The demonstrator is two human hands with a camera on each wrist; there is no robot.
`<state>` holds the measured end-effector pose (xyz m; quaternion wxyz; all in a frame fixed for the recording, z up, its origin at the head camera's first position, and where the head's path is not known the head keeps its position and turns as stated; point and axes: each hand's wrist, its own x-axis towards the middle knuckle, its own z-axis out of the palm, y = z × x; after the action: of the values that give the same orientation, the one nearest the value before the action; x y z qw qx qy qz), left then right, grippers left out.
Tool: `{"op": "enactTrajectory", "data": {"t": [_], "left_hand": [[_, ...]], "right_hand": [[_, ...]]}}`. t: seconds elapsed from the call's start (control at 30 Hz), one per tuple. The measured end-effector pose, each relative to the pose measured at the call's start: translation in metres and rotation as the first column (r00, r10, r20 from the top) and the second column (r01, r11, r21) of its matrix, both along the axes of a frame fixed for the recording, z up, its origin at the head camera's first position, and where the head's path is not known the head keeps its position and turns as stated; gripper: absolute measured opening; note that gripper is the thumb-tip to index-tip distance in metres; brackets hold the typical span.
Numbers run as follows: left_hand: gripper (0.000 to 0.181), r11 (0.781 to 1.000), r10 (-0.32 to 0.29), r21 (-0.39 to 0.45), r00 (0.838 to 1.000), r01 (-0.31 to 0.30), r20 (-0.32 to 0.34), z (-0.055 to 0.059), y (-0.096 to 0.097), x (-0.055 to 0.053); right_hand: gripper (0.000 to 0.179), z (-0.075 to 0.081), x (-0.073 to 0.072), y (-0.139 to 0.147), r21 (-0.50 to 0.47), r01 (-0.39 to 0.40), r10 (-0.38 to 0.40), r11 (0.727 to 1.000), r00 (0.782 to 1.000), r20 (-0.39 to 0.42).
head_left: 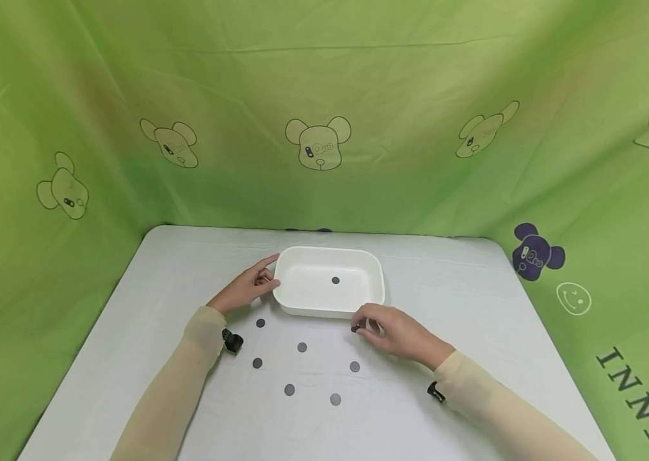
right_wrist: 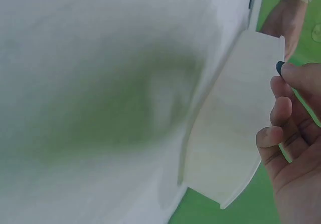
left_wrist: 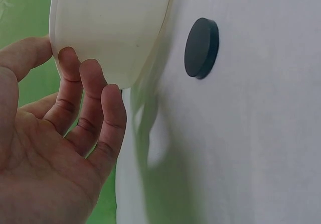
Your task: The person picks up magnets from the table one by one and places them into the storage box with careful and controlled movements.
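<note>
A white rectangular basin stands on the table, with one dark round disc lying inside it. At the basin's left end, my left hand touches the rim with thumb and index finger; the other fingers bend loosely beside the outer wall. My right hand pinches another dark disc between thumb and finger, just outside the basin's front right corner. Several more discs lie scattered in front of the basin, among them a disc near my left hand and a grey disc below my right.
The table has a pale cloth cover. Green fabric printed with bear heads hangs behind it and at both sides. Each forearm carries a dark wrist device, such as the left one.
</note>
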<state>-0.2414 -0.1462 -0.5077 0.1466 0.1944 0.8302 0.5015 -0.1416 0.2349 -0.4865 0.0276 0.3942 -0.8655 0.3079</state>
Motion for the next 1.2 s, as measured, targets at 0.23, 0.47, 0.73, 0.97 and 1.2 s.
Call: {"op": "enactTrajectory", "data": {"t": [0.23,0.47,0.73,0.97,1.2], "left_hand": [[0.073,1.000,0.002,0.004,1.000,-0.002,0.006,0.001,0.000,0.001],[0.073,1.000,0.004,0.002,1.000,-0.004,0.013,-0.001,0.001,-0.001],[0.074,1.000,0.002,-0.008,1.000,-0.002,0.010,0.000,0.000,-0.001],[0.073,1.000,0.006,-0.015,1.000,-0.005,0.013,0.001,0.001,0.000],[0.073,1.000,0.012,-0.022,1.000,-0.012,0.018,0.001,0.001,0.001]], "right_hand": [[0.020,0.004,-0.005,-0.003,-0.082,-0.016,0.018,0.997,1.000,0.019],[0.020,0.010,-0.012,-0.007,-0.112,0.033,-0.028,0.993,0.999,0.044],[0.020,0.009,-0.024,-0.008,-0.154,0.095,-0.083,0.983,0.993,0.078],[0.020,0.009,-0.037,-0.010,-0.167,0.130,-0.113,0.977,0.988,0.110],[0.017,0.011,-0.047,-0.013,-0.121,0.162,-0.140,0.979,0.976,0.170]]}}
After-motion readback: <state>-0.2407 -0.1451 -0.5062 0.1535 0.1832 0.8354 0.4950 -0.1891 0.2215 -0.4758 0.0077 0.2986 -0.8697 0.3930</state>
